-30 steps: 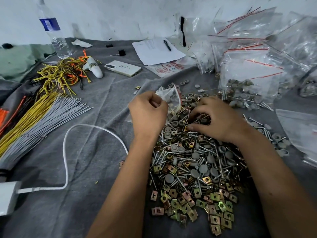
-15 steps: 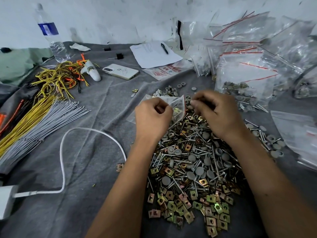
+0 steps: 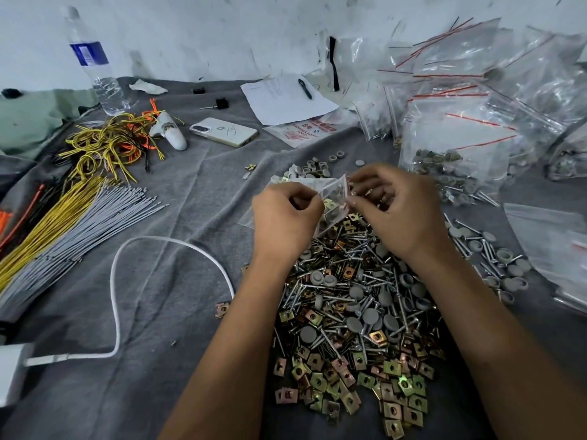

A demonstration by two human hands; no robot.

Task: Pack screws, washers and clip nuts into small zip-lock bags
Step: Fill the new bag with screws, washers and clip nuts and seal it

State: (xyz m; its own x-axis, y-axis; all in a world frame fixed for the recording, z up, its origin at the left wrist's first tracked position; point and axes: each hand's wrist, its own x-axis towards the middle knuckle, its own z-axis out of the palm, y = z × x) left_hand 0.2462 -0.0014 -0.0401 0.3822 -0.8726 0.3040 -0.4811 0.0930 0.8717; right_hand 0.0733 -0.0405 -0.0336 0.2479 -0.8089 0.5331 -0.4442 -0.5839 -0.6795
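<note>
Since a moment ago we have lifted our right hand point(image 3: 401, 211) off the pile point(image 3: 352, 300) to the bag point(image 3: 332, 198). Our left hand point(image 3: 286, 217) pinches the bag's near edge; right fingertips point(image 3: 352, 203) pinch its mouth, above the screws, washers and clip nuts point(image 3: 397, 404) on the cloth point(image 3: 178, 281).

Two bare forearms enter from the bottom edge of the view, and no sleeve covers them up to that edge. The left hand point(image 3: 286, 222) and the right hand point(image 3: 401, 211) wear no gloves. No watch or bracelet shows on either wrist. The fingernails look short.
</note>
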